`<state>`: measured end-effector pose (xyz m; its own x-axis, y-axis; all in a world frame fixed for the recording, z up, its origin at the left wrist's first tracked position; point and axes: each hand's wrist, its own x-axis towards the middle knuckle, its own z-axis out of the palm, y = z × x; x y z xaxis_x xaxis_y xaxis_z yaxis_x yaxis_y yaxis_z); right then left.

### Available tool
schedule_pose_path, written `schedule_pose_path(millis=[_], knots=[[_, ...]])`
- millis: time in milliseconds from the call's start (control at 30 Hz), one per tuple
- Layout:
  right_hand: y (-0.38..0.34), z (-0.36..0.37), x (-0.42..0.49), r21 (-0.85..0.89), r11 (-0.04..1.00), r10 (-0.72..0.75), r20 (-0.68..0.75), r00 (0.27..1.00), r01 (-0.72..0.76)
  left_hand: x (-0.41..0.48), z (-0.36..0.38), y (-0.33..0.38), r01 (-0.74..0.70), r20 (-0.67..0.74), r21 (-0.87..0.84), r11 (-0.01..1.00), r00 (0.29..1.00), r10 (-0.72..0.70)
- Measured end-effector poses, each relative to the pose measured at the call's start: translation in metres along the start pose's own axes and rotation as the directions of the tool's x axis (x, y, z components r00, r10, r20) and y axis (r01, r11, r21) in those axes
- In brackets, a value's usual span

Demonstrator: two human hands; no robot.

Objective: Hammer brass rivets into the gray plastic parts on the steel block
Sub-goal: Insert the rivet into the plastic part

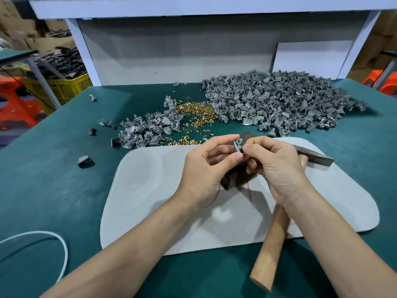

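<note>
Nearest, at 5 o'clock: wooden hammer (270, 250), laid across the gray mat (150, 190), handle toward the body, head poking out past the right hand at 3 o'clock. Parked, probably, to free both hands yet stay within a quick grab.

At centre, left hand (206, 166) pinching one gray plastic part (238, 145) between thumb and forefinger, holed face tilted up toward the eyes, likely for finding the hole. Right hand (277, 166) coming in from 3 o'clock, thumb and fingertips pressed together right at the part's edge. Looks like feeding in a rivet, but whatever sits in that pinch is hidden; cannot tell.

Held over the steel block (231, 181), mostly covered by both hands and waiting as anvil; touching it or not, unclear. Not yet struck, judging by the idle hammer.

At 12 o'clock from the hands, loose brass rivets (195, 110). At 1 o'clock, big heap of gray parts (285, 102). At 10 o'clock, smaller heap (144, 130), perhaps finished pieces. Kept a short reach away, presumably to spare movement. At 8 o'clock, white cable (62, 244) on the green table (53, 168).
</note>
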<state>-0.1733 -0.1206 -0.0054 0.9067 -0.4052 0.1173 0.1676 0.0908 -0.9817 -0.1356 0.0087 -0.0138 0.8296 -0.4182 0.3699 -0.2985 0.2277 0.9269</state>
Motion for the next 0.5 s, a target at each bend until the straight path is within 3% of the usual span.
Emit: schedule_pose_path(millis=[233,500], knots=[[0.0005,-0.0017,0.0008,-0.054,0.999,-0.005,0.013,1.0,0.005,-0.0003,-0.0004,-0.0019,-0.015,0.0,0.025,1.0,1.0,0.015],[-0.0021,-0.0003,-0.0016,0.011,1.0,0.023,0.008,1.0,-0.023,-0.0004,-0.0009,-0.003,-0.019,0.016,0.002,1.0,1.0,0.019]])
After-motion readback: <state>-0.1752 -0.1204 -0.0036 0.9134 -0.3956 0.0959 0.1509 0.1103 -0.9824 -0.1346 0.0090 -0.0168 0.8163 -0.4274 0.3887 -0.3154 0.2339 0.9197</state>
